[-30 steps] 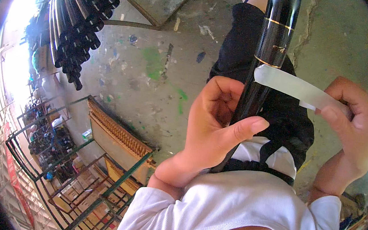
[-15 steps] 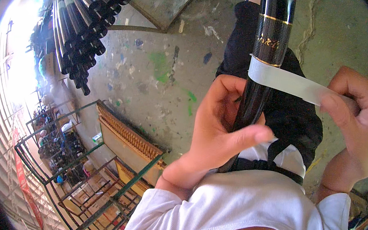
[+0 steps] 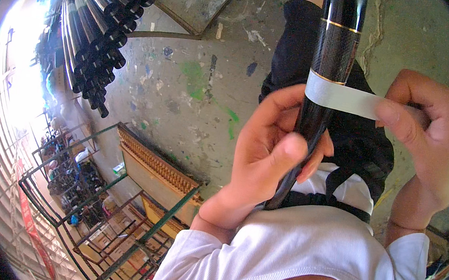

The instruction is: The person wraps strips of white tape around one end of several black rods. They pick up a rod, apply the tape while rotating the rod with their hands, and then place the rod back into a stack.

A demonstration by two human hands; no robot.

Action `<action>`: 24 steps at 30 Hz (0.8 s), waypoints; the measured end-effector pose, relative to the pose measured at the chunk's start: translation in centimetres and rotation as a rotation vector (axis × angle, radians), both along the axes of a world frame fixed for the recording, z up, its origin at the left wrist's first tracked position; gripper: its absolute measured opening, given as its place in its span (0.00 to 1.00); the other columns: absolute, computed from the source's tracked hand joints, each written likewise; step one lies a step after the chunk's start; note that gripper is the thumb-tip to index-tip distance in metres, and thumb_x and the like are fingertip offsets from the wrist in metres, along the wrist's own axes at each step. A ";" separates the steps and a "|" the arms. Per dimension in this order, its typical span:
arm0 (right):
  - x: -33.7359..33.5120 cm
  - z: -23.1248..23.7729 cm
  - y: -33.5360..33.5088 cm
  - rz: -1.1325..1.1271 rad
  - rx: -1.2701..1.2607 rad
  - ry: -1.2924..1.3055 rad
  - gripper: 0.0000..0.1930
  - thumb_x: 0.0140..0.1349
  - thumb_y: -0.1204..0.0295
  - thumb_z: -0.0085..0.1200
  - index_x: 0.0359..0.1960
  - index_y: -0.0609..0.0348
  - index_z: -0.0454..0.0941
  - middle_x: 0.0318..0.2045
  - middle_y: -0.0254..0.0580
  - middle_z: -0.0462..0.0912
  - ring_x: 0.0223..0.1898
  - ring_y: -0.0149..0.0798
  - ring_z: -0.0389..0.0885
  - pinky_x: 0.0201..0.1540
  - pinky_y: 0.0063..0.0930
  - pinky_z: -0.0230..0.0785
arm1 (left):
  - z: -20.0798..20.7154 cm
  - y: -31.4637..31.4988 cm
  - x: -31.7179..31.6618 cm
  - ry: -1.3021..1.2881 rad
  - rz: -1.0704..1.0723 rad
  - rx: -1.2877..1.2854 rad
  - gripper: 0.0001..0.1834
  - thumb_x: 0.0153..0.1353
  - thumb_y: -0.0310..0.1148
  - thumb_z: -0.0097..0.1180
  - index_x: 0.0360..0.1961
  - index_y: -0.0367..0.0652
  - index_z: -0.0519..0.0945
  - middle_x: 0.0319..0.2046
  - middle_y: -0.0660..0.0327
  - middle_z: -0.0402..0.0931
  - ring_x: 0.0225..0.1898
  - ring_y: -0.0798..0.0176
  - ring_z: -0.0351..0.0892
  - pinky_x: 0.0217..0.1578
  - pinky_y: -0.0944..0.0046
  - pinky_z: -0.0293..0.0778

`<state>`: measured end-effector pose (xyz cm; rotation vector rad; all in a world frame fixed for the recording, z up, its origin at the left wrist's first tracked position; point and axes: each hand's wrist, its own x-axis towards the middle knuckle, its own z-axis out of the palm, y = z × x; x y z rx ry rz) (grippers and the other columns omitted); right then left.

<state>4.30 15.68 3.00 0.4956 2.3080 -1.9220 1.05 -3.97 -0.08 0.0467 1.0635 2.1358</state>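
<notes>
A glossy black tube (image 3: 337, 50) with thin gold rings slants across my lap, its lower end against my waist. My left hand (image 3: 273, 148) is wrapped round its lower part, thumb lying along the front. Just below the lower gold ring, a strip of whitish tape (image 3: 343, 99) goes round the tube and stretches out to the right. The tape's other end is pinched between thumb and fingers of my right hand (image 3: 423, 125). Whether a roll sits inside that hand is hidden.
Many similar black tubes (image 3: 101, 34) are stacked at the upper left. A flat, framed board (image 3: 198, 0) lies beyond them on the paint-stained floor (image 3: 184, 108). Lower left stand a green metal frame rack (image 3: 164, 216) and a panel with an ornate gold edge (image 3: 157, 157).
The right hand has come closer to the tube, and the free stretch of tape is shorter. The tube has turned, hiding most of its gold marking. My left fingers have shifted round it.
</notes>
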 end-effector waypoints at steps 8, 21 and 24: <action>0.5 0.6 -1.1 -0.054 -0.017 0.039 0.17 0.50 0.64 0.58 0.16 0.62 0.65 0.16 0.30 0.65 0.20 0.20 0.61 0.21 0.15 0.48 | 0.6 0.7 0.6 0.111 0.099 -0.358 0.36 0.48 0.50 0.62 0.47 0.33 0.65 0.25 0.57 0.71 0.14 0.70 0.68 0.13 0.73 0.62; -1.1 -0.5 -0.6 0.088 -0.072 0.007 0.14 0.51 0.65 0.59 0.20 0.63 0.70 0.17 0.30 0.70 0.22 0.20 0.65 0.24 0.15 0.54 | -0.4 0.1 -0.2 -0.035 0.033 -0.046 0.27 0.49 0.28 0.64 0.44 0.36 0.60 0.32 0.51 0.72 0.19 0.65 0.73 0.17 0.71 0.68; -1.7 -1.1 -0.6 0.096 -0.195 -0.020 0.14 0.51 0.64 0.60 0.23 0.62 0.72 0.19 0.30 0.72 0.25 0.20 0.69 0.26 0.14 0.59 | -0.4 0.0 -0.3 -0.046 0.043 -0.016 0.27 0.50 0.29 0.63 0.45 0.35 0.60 0.32 0.49 0.74 0.21 0.61 0.76 0.20 0.67 0.73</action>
